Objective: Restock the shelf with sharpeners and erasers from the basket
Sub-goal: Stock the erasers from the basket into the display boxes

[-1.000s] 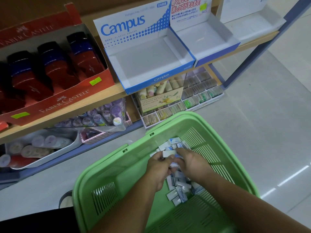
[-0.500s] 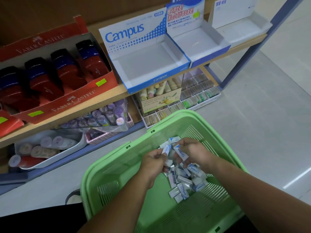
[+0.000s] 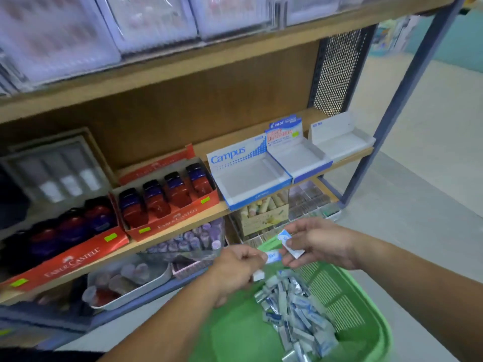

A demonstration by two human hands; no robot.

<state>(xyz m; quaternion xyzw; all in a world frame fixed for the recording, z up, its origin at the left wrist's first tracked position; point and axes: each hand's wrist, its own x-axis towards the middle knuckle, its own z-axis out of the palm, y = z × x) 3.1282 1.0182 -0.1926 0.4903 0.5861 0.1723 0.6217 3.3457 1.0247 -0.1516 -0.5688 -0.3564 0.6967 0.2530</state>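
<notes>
While most of the erasers [image 3: 295, 309] lie heaped in the green basket [image 3: 366, 304], a few are held just above the pile. The left hand [image 3: 237, 270] has its fingers curled round a blue-labelled eraser [image 3: 273, 257]. The right hand [image 3: 321, 244] pinches two more between thumb and fingers, close beside the left. Beyond them on the shelf [image 3: 350, 158] sits a white and blue box [image 3: 248, 178], with sharpeners [image 3: 167, 197] in red boxes to its left.
</notes>
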